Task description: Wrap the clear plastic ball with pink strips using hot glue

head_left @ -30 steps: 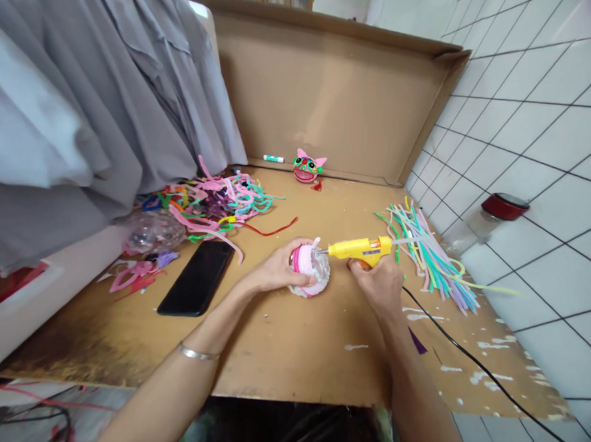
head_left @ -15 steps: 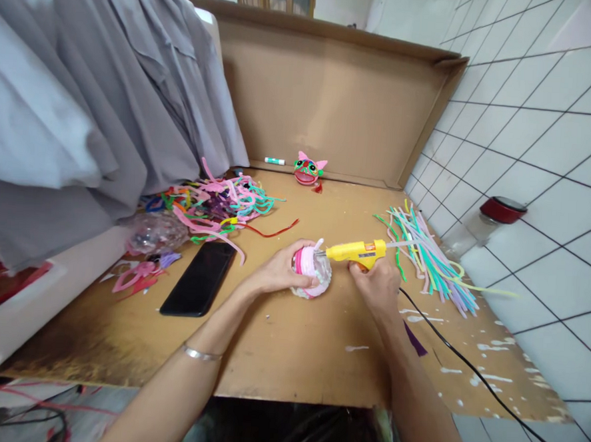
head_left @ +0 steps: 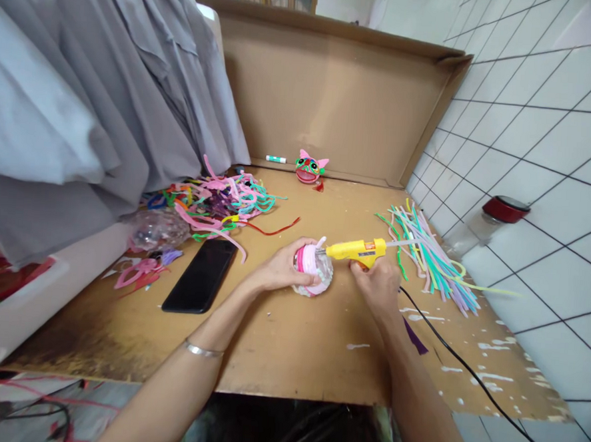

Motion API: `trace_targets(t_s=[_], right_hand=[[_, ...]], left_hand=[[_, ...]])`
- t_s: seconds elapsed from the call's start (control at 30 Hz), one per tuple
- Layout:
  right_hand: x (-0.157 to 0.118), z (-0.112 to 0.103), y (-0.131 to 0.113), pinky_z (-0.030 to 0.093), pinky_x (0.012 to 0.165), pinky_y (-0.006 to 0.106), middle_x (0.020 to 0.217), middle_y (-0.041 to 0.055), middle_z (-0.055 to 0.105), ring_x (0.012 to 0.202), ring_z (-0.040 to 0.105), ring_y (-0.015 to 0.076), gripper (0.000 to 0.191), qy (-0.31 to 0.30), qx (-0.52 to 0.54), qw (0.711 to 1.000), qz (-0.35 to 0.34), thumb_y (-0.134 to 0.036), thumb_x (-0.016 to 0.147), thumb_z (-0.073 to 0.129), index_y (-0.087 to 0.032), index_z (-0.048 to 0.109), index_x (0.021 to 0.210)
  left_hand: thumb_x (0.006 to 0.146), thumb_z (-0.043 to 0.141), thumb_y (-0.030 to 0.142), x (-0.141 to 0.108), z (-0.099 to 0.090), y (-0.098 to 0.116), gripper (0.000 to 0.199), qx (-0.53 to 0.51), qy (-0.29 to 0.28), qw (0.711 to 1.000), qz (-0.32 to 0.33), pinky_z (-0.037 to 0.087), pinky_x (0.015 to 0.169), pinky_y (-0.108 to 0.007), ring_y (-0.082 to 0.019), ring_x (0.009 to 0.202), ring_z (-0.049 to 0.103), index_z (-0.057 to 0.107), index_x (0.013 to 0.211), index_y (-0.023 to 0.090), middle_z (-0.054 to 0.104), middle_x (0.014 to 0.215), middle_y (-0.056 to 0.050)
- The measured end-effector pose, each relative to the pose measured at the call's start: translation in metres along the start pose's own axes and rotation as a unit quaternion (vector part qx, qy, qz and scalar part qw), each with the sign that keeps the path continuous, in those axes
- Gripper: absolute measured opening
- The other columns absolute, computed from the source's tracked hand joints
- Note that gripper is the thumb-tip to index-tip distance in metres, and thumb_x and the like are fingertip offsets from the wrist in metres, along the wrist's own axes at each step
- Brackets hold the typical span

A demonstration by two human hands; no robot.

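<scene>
My left hand (head_left: pixel 289 266) is closed around a small clear plastic piece wrapped with pink pipe cleaners (head_left: pixel 310 268), held just over the table's middle. In my right hand (head_left: pixel 379 283) is a yellow hot glue gun (head_left: pixel 356 251), gripped by its handle. Its nozzle points left and meets, or nearly meets, the upper part of the pink-wrapped piece. A translucent glue stick (head_left: pixel 405 242) sticks out of the gun's back. From the handle, a black cord (head_left: pixel 460 354) runs to the lower right.
Loose pipe cleaners (head_left: pixel 436 259) lie at right, near a red-lidded jar (head_left: pixel 490 223). A tangled pipe-cleaner pile (head_left: pixel 231 200) and a black phone (head_left: pixel 199 276) are at left. A pink-eared animal face (head_left: pixel 308 168) and a glue stick tube (head_left: pixel 276 159) stand by the cardboard wall (head_left: pixel 333 96).
Both hands, the pink-wrapped piece and the glue gun hold almost the same position. The whole view has shifted very slightly.
</scene>
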State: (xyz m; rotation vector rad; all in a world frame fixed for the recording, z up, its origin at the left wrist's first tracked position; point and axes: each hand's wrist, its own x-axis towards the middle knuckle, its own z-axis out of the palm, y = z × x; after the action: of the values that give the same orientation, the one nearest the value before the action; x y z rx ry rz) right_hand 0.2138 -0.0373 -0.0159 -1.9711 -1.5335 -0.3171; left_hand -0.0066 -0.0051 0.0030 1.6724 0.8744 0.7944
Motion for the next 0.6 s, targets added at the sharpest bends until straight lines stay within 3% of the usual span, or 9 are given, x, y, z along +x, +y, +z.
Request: trace_targets(t_s=[0.6], right_hand=[[-0.0008,0.0059,0.0039,0.040,0.056,0.033,0.061,0.0072,0.060,0.060,0.056,0.0234,0.025,0.016,0.003,1.000,0.002,-0.045,0.075,0.054,-0.020,0.058,0.070]], left_hand=[[0.054,0.079,0.027,0.0013,0.0001,-0.0067,0.075,0.016,0.006,1.000,0.011,0.050,0.082,-0.030,-0.017,0.086,0.057,0.052,0.124,0.017,0.061,0.100,-0.002]])
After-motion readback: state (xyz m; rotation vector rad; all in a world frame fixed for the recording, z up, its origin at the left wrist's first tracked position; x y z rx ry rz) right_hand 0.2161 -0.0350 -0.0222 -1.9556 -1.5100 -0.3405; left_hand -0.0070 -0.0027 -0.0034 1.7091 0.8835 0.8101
